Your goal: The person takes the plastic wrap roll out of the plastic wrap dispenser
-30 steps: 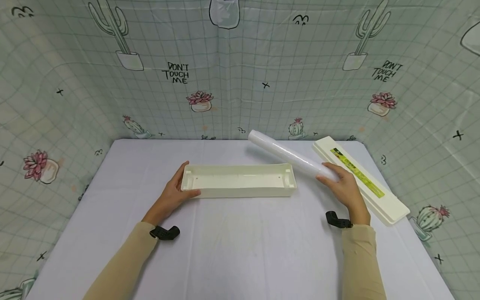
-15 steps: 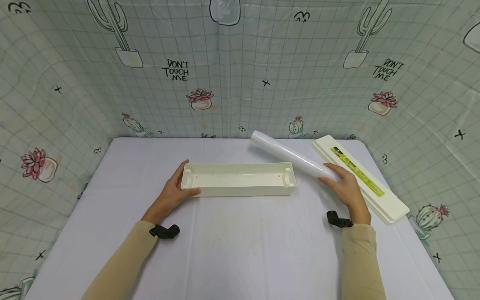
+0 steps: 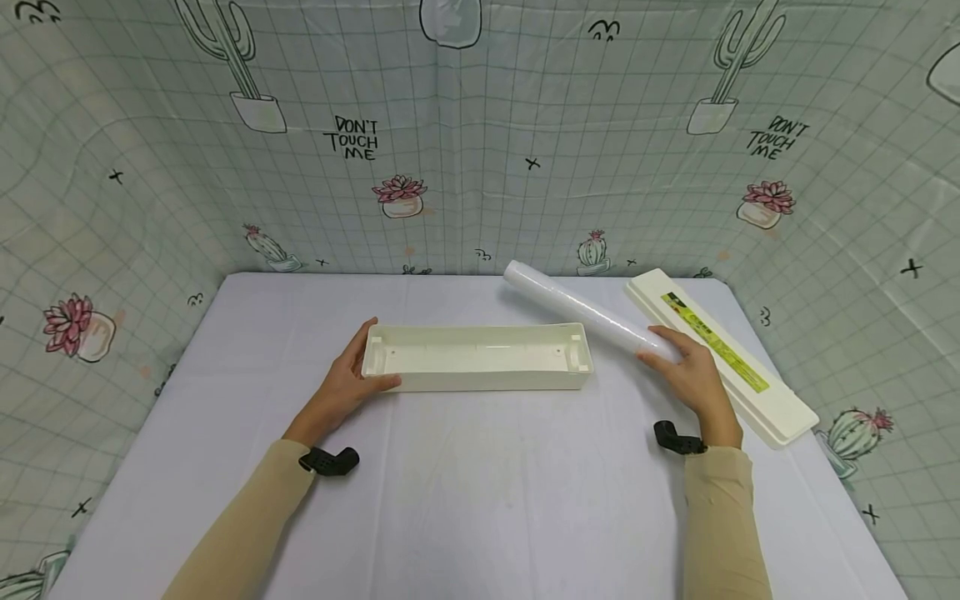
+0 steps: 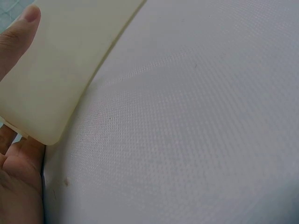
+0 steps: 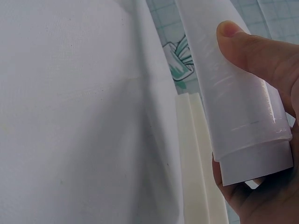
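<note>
A long cream plastic box (image 3: 480,382), open at the top, stands in the middle of the table. My left hand (image 3: 347,387) grips its left end, thumb on the front wall and fingers round the end. In the left wrist view the thumb lies on the box wall (image 4: 60,70). My right hand (image 3: 688,375) holds a roll of clear plastic wrap (image 3: 581,308) by its near end. The roll slants away to the back left, behind the box's right end. The right wrist view shows thumb and fingers round the wrap (image 5: 243,102), with the white core (image 5: 257,161) sticking out.
A long cream lid (image 3: 652,296) with a yellow-green label (image 3: 716,346) lies slanted on the right side of the table, beside my right hand. White cloth covers the table (image 3: 465,500). A patterned curtain (image 3: 480,167) hangs round its back and sides.
The plastic wrap roll has shifted very slightly to the right in my right hand. My left hand and the box stay in place; the head view tilts a little.
</note>
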Available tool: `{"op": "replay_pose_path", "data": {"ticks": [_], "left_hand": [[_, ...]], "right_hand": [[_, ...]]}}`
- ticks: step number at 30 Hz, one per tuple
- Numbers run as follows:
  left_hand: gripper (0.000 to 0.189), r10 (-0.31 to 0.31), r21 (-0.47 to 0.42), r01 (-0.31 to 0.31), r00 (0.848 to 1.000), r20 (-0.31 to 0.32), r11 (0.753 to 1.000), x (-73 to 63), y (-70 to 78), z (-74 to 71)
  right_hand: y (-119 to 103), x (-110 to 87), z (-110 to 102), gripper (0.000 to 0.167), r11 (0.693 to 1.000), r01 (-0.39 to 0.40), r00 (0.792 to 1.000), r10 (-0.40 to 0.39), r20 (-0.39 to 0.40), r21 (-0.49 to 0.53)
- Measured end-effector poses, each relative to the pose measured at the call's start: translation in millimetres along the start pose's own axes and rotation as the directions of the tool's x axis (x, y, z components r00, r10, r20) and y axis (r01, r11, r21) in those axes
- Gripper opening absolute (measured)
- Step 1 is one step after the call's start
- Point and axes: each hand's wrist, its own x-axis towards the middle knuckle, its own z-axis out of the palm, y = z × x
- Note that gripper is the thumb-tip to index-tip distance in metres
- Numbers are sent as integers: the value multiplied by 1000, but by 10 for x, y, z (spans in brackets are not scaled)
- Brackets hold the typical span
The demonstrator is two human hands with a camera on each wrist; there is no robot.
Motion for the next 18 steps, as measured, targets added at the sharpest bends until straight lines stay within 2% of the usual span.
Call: {"op": "replay_pose_path", "data": {"ticks": [18], "left_hand": [[108,5,0,-5,1000,-9,1000,-15,14,6]], "right_hand": [[77,-8,-22,60,999,-27,1000,27,-4,20]]}}
